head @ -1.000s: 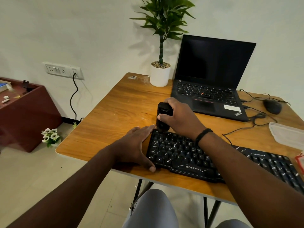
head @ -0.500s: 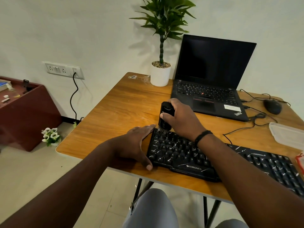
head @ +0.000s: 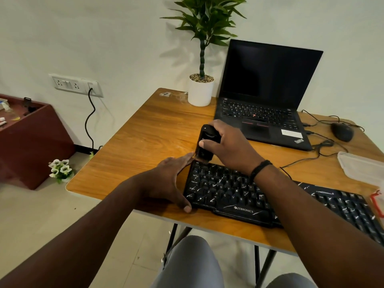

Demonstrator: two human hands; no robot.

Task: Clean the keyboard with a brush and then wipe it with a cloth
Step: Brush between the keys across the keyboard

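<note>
Brush (head: 205,146) is gripped upright in your right hand (head: 229,149), thumb across its front, bristle end down on the keyboard (head: 228,194) at its far-left corner. Just left of that grip, your left hand (head: 166,183) lies flat with fingers straight, bracing the keyboard's left edge on the table (head: 141,146). Laptop (head: 264,96) sits open beyond the grip.

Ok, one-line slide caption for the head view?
Right hand holds black brush at black keyboard's far left corner; left hand steadies its left edge.
</note>
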